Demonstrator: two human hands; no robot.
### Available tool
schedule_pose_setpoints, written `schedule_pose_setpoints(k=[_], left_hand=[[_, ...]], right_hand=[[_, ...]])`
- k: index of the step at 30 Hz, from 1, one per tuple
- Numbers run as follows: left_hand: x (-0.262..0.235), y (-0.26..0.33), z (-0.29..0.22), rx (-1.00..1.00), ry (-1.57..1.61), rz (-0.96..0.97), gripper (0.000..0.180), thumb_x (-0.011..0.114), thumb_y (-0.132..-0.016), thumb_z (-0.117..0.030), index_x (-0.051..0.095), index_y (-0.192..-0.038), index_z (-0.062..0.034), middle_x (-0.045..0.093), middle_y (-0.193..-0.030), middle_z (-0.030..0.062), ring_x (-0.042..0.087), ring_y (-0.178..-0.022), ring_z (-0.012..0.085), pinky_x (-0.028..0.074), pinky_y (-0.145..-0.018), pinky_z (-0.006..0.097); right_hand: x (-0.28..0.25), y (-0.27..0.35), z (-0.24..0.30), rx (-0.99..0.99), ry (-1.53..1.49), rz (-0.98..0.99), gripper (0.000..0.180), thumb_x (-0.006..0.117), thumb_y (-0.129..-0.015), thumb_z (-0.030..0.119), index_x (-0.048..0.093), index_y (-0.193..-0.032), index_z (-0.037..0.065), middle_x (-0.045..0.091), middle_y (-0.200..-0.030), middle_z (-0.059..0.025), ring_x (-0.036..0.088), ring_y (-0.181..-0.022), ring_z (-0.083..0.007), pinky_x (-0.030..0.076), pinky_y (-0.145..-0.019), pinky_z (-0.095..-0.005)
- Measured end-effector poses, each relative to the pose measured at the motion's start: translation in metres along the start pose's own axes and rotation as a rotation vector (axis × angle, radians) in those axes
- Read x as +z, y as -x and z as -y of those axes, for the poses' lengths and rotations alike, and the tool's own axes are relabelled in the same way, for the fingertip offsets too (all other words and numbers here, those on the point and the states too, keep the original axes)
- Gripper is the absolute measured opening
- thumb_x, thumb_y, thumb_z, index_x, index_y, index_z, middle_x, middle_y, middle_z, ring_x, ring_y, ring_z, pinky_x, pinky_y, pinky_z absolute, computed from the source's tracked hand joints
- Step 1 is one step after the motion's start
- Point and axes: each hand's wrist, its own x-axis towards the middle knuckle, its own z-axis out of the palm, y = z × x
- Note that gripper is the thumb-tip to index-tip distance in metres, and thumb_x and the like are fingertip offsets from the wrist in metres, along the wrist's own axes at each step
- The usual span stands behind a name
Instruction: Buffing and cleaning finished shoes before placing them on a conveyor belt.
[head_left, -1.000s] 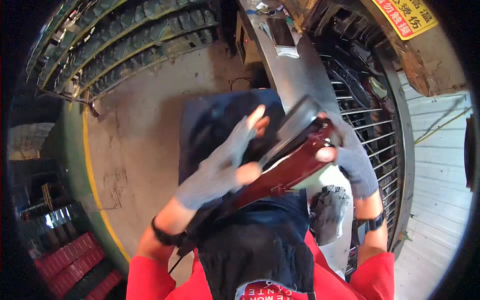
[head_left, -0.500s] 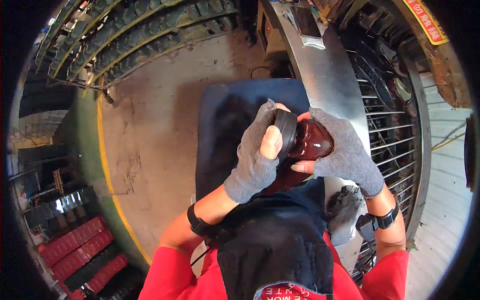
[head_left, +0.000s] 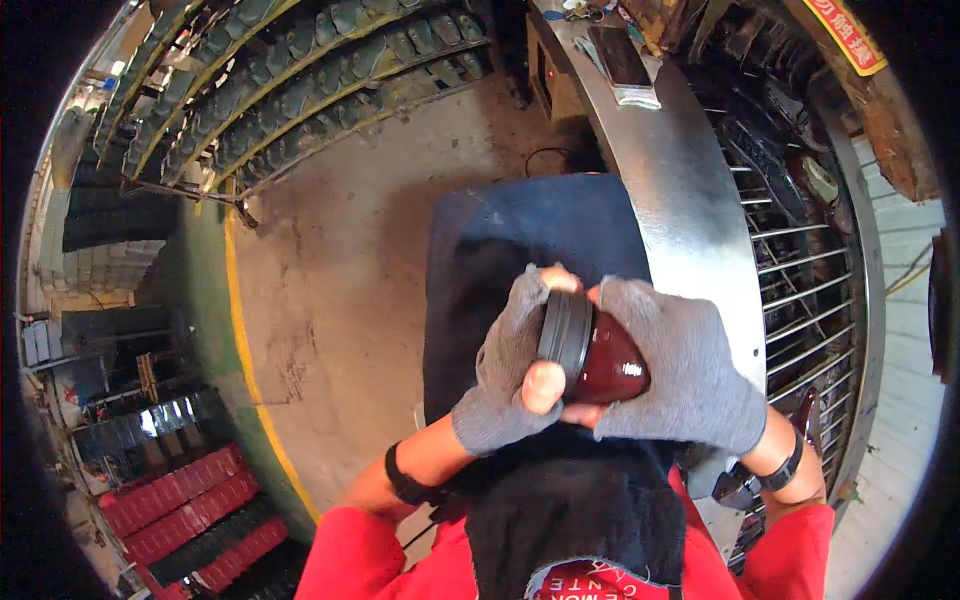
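A glossy dark red leather shoe [head_left: 615,362] with a thick black sole [head_left: 567,338] is held in front of my apron, above the dark cloth over my lap. My left hand [head_left: 508,365], in a grey fingerless glove, grips the sole side, its thumb pressed on the black edge. From the other side my right hand [head_left: 685,365], gloved the same way, wraps round the red upper. The fingers of both hands curl behind the shoe and are partly hidden.
A metal bench [head_left: 690,180] runs along my right, with a phone [head_left: 620,55] at its far end. Beyond it stands a barred rack [head_left: 810,285] holding dark shoes. Shelves of green shoe lasts [head_left: 330,60] stand at far left, red stacked trays [head_left: 185,490] at lower left.
Both hands and the shoe have come down closer to my body. The shoe has turned slightly, and my right hand now covers more of its upper. The whole view has shifted a little.
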Motion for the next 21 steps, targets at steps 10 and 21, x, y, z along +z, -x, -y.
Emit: schedule_pose_setpoints(k=[10,21], left_hand=[[0.004,0.006,-0.043,-0.126,0.175,0.018,0.04,0.048,-0.11,-0.024,0.062,-0.083,0.0017,0.062,-0.085,0.0099,0.059,-0.082,0.0215,0.047,-0.083,0.037],[0.008,0.012,-0.043,-0.138,0.488,0.088,0.036,0.045,-0.112,-0.027,0.057,-0.091,-0.0011,0.056,-0.083,0.006,0.054,-0.079,0.0155,0.046,-0.074,0.033]], right_hand=[[-0.014,0.026,0.028,0.124,-0.027,0.35,0.094,0.09,-0.066,0.068,0.059,-0.124,-0.001,0.066,-0.105,-0.0203,0.072,-0.09,-0.0403,0.058,-0.078,-0.0455],[-0.007,0.035,0.028,-0.143,0.074,0.356,0.095,0.082,-0.071,0.07,0.061,-0.122,-0.007,0.067,-0.106,-0.0243,0.071,-0.086,-0.0413,0.059,-0.07,-0.0493]])
